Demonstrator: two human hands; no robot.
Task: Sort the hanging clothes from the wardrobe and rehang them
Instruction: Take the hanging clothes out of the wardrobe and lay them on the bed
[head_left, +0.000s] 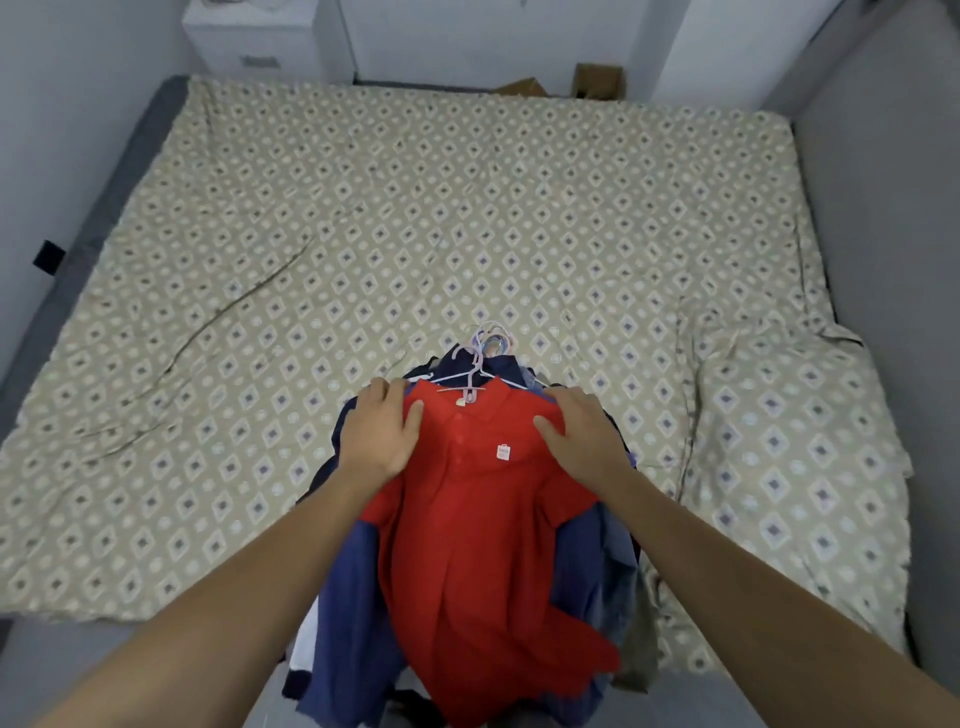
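A red polo shirt (483, 530) on a pale hanger lies on top of a pile of dark blue clothes (348, 597) at the near edge of the bed. A bunch of pale plastic hanger hooks (485, 345) sticks out beyond the collar. My left hand (382, 428) grips the shirt's left shoulder, thumb on top and fingers curled over the edge. My right hand (582, 434) grips the right shoulder the same way. A small white tag (503, 451) shows on the chest.
The bed (363, 234) carries a beige sheet with a diamond pattern, rumpled at the right (779, 415). A white drawer unit (249, 47) and cardboard boxes (597, 80) stand beyond the far edge. Grey padded walls flank both sides.
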